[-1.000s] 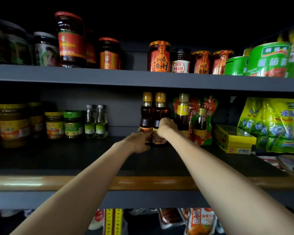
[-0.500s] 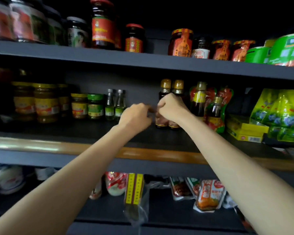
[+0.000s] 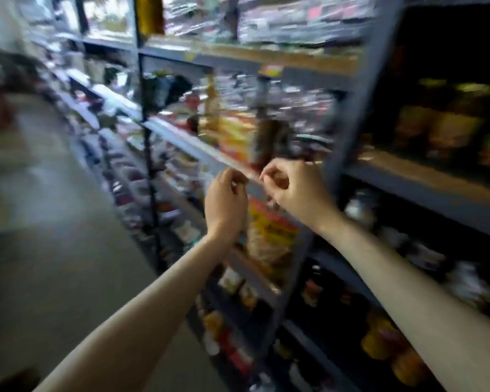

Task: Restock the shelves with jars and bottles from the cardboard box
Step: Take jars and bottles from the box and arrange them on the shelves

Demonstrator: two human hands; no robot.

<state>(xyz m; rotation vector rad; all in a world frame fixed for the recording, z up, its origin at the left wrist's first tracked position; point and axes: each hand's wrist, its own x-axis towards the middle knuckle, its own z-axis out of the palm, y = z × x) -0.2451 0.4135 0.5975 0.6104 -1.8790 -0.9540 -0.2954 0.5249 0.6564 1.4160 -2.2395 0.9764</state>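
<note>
The whole view is blurred by motion. My left hand (image 3: 225, 202) and my right hand (image 3: 292, 188) hang side by side in the air in front of the shelf rack, fingers loosely curled, holding nothing. At the right is the dark shelf (image 3: 425, 182) with yellowish jars (image 3: 436, 128) on it, too blurred to tell apart. The bottles I touched before and the cardboard box are not in view.
A grey shelf upright (image 3: 348, 142) stands just right of my hands. More racks of packaged goods (image 3: 181, 131) run away to the left along the aisle floor (image 3: 54, 264). Lower shelves (image 3: 379, 335) hold more jars and packets.
Both hands have come off the two brown bottles and drawn back out of the shelf. The view has swung sharply left, down the aisle.
</note>
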